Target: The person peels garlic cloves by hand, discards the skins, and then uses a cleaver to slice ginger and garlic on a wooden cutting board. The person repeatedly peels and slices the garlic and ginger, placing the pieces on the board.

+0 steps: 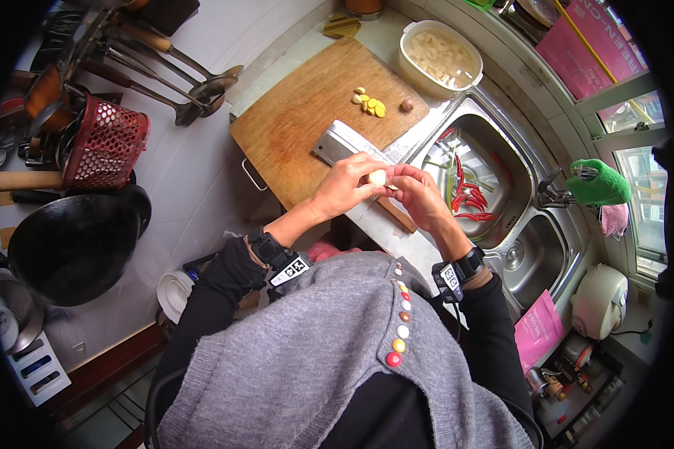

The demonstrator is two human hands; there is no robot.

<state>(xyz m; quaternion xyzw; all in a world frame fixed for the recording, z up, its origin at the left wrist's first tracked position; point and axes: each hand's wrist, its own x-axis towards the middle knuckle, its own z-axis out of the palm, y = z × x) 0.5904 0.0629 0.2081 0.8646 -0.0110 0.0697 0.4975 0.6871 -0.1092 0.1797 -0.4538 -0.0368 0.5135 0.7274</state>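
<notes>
My left hand (345,182) holds a pale, partly peeled bulb (377,178), perhaps garlic or a small onion, between thumb and fingers. The fingertips of my right hand (418,193) pinch at its side, with a bit of skin between them. Below both hands a cleaver (340,143) lies across the edge of the wooden cutting board (292,118), its wooden handle pointing towards me. Yellow slices (375,107), perhaps ginger, lie on the board beside small pale cloves (359,91). A small brownish-purple bulb (407,105) rests near the board's right corner.
A white tub (407,67) of pale chunks in liquid stands behind the board. Red chillies (472,196) and green stalks lie in the steel sink (494,236) at right, by the faucet (556,196). Ladles (213,87), a red basket (106,143) and a black wok (73,247) hang at left.
</notes>
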